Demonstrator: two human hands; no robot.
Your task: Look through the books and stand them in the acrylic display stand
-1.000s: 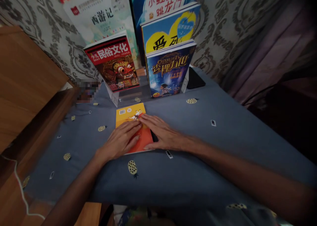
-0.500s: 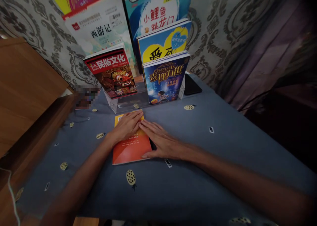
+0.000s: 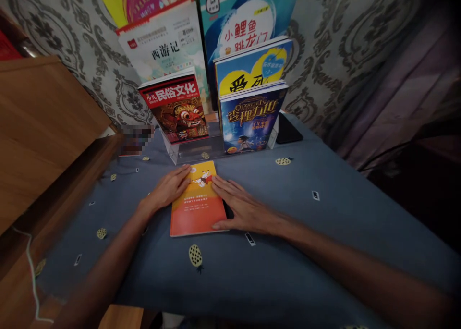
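An orange and yellow book (image 3: 199, 201) lies flat on the blue cloth-covered table (image 3: 306, 223), just in front of a clear display stand (image 3: 194, 149). My left hand (image 3: 166, 190) rests flat at the book's left edge, fingers stretched toward its top corner. My right hand (image 3: 243, 208) lies flat along the book's right edge, fingers spread, thumb near the lower right corner. Neither hand holds anything.
The stand holds upright books: a red one (image 3: 175, 109), a dark blue one (image 3: 250, 117), and a blue-yellow one (image 3: 252, 67) behind; taller books lean on the patterned wall. A black phone (image 3: 288, 129) lies right of the stand. Wooden furniture (image 3: 43, 127) stands left, a curtain right.
My left hand slid off the book's cover to its left edge, uncovering the upper cover. My right hand stayed at the right edge. The camera view shifted slightly.
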